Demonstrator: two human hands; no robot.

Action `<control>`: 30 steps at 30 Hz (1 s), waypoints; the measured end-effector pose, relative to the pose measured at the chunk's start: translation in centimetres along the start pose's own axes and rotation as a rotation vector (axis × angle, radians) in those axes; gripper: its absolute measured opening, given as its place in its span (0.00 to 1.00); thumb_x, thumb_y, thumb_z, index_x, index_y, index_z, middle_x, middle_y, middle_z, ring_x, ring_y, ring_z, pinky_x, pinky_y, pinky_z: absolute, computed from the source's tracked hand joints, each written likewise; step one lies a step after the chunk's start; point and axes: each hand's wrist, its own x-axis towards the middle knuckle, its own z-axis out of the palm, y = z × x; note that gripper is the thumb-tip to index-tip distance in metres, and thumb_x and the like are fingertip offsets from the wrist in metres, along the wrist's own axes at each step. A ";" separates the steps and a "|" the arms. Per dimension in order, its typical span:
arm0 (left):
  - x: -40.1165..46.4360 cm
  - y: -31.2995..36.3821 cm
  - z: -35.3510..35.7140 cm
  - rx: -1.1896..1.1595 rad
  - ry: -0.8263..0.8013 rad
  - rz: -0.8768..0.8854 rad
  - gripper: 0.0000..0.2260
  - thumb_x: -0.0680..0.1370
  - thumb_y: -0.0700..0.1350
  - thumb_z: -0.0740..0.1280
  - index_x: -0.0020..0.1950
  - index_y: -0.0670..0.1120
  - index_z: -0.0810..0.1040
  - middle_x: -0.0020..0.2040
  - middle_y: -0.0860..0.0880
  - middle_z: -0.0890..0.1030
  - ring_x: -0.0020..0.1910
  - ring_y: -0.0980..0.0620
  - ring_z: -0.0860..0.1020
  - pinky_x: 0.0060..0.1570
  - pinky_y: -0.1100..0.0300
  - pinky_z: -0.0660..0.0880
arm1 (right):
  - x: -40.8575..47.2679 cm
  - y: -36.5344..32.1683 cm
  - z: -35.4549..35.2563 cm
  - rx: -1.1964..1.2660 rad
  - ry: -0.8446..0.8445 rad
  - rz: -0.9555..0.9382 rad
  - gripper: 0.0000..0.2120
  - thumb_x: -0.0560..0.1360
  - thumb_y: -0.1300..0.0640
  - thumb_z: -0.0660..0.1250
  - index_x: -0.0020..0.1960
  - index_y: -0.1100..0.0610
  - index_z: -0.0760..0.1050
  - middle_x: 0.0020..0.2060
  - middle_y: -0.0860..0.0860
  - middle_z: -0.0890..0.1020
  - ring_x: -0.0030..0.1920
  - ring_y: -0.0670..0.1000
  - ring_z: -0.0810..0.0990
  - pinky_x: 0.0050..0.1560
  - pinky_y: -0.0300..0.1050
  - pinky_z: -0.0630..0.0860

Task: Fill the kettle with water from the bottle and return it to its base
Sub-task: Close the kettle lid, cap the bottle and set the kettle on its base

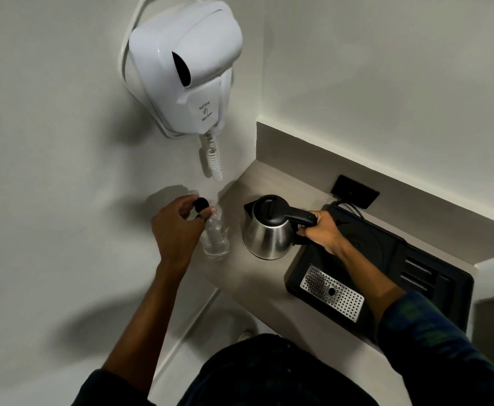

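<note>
A steel kettle (266, 235) with a black closed lid and black handle stands on the beige counter (248, 282), left of its round black base (366, 244). My right hand (322, 230) grips the kettle's handle. A clear plastic water bottle (215, 238) stands upright by the left wall. My left hand (178, 227) is at the bottle's top, fingers pinched on its black cap (201, 204). I cannot tell whether the cap is still screwed on or lifted just off the neck.
The base sits in a black tray (433, 276) with a perforated metal drip plate (332, 293). A black wall socket (354, 191) with a cord is behind it. A white wall-mounted hair dryer (184, 65) with a coiled cord hangs above the bottle.
</note>
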 end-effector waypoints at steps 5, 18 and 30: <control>-0.8 0.3 0.2 -0.012 0.017 -0.027 0.39 0.68 0.63 0.79 0.75 0.51 0.72 0.73 0.53 0.75 0.70 0.62 0.71 0.69 0.72 0.67 | 0.5 0.1 0.9 0.054 0.129 0.009 0.21 0.67 0.81 0.65 0.49 0.60 0.83 0.42 0.57 0.83 0.44 0.56 0.81 0.48 0.51 0.79; -2.6 8.3 11.7 0.042 -0.206 0.765 0.35 0.83 0.61 0.59 0.82 0.39 0.57 0.82 0.34 0.56 0.84 0.35 0.49 0.80 0.35 0.52 | -4.0 -0.5 -11.3 0.052 0.379 -0.027 0.25 0.64 0.81 0.69 0.38 0.49 0.84 0.26 0.39 0.84 0.28 0.38 0.80 0.30 0.32 0.77; -2.0 8.9 18.5 0.185 -0.488 0.773 0.34 0.82 0.61 0.58 0.84 0.46 0.56 0.84 0.41 0.55 0.84 0.39 0.48 0.82 0.40 0.49 | -9.0 7.4 -17.1 0.177 0.612 0.145 0.20 0.66 0.81 0.69 0.39 0.56 0.83 0.26 0.44 0.84 0.30 0.49 0.83 0.33 0.45 0.84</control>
